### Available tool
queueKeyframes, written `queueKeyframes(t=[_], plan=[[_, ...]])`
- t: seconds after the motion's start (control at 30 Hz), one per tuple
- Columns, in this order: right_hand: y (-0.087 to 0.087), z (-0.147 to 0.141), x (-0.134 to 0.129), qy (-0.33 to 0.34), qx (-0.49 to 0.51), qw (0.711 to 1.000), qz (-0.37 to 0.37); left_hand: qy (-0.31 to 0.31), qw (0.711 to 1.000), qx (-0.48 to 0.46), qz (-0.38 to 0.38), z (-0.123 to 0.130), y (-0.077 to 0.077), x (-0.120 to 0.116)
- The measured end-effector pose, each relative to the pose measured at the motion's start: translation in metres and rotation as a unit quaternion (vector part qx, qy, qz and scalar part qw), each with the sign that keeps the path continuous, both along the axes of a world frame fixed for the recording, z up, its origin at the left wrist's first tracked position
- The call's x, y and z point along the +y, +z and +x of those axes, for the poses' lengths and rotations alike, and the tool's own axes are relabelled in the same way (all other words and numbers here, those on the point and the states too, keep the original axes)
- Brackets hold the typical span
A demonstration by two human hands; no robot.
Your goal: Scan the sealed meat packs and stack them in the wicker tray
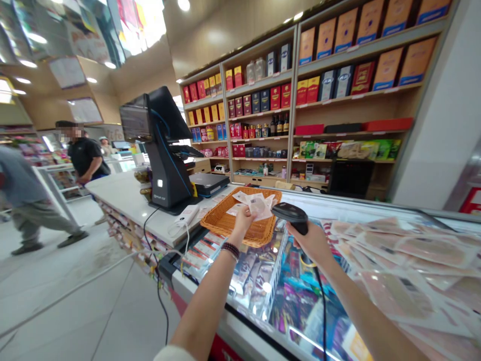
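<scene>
A black barcode scanner [292, 215] is gripped in my right hand [311, 241], its head tilted toward the basket and its cord hanging below. My left hand [245, 220] reaches over the orange wicker basket [215, 219] and pinches a flat, clear packet with a printed label [258, 204]. More small packets lie in the basket around that hand. To the right of the scanner, many flat, clear packages [409, 265] with pale contents are spread in a loose pile on the glass top.
The basket sits on a glass-topped display freezer [240, 310] holding colourful bags. A checkout terminal [163, 155] and a white device [187, 214] stand on the counter to the left. Stocked shelves [259, 90] line the wall. Two people walk at the left; cables trail nearby.
</scene>
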State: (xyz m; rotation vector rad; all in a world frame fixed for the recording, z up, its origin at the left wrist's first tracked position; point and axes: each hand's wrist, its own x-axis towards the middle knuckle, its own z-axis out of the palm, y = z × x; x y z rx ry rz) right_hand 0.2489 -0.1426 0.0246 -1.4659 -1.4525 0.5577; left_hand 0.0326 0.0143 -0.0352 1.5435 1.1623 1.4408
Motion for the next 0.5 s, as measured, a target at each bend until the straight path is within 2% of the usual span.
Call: queueKeyframes(t=[0.2, 0.5], plan=[[0.004, -0.005, -0.003, 0.025, -0.011, 1.000, -0.006, -0.060, 0.998, -0.028, -0.005, -0.002, 0.007, -0.009], [0.000, -0.006, -0.002, 0.021, -0.017, 1.000, -0.007, -0.074, 0.996, -0.048, 0.000, -0.003, 0.010, -0.015]])
